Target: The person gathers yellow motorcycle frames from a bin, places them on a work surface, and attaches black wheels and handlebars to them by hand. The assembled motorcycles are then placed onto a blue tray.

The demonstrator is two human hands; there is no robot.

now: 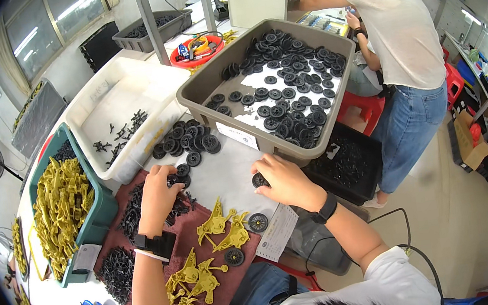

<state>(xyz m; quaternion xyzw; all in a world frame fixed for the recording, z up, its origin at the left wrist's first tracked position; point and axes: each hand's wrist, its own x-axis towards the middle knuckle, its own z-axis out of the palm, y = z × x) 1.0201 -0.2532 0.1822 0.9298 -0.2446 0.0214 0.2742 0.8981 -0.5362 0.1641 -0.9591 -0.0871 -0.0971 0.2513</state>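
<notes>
Grey bin (200,91) of black wheels (284,80); right hand (284,181) apparently pinching one wheel (259,180).

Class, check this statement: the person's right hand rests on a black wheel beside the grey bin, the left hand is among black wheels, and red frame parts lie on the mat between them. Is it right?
Not quite. The frame parts on the mat are yellow, not red, as the head view shows. The rest stands: the right hand rests on a black wheel beside the grey bin, and the left hand is among black wheels.
</notes>
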